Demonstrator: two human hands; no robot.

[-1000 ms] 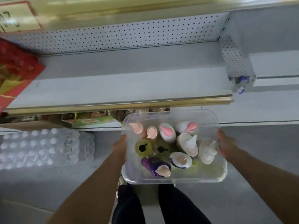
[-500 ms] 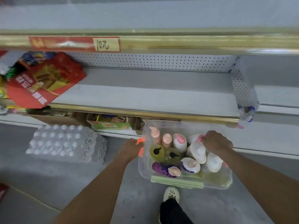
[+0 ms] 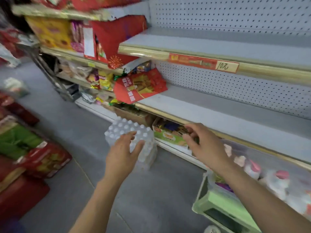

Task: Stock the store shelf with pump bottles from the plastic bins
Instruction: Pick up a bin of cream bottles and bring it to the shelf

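Both arms reach forward, bare to the elbow, with nothing in either hand. The left hand (image 3: 123,152) hangs palm down with fingers spread loosely apart, in front of a shrink-wrapped pack of water bottles (image 3: 133,137) that stands on the floor. The right hand (image 3: 201,143) is higher, just below the gold front edge of the bare shelf (image 3: 218,111), its thumb and fingers curled but apart, gripping nothing. The clear plastic bin (image 3: 276,180) sits below that shelf, on the right, behind the right forearm; the pump bottles (image 3: 252,167) inside it, white with pink tops, are blurred. A pale green stool (image 3: 223,204) stands beneath the bin's near end. A red snack bag (image 3: 141,86) lies at the shelf's left end.
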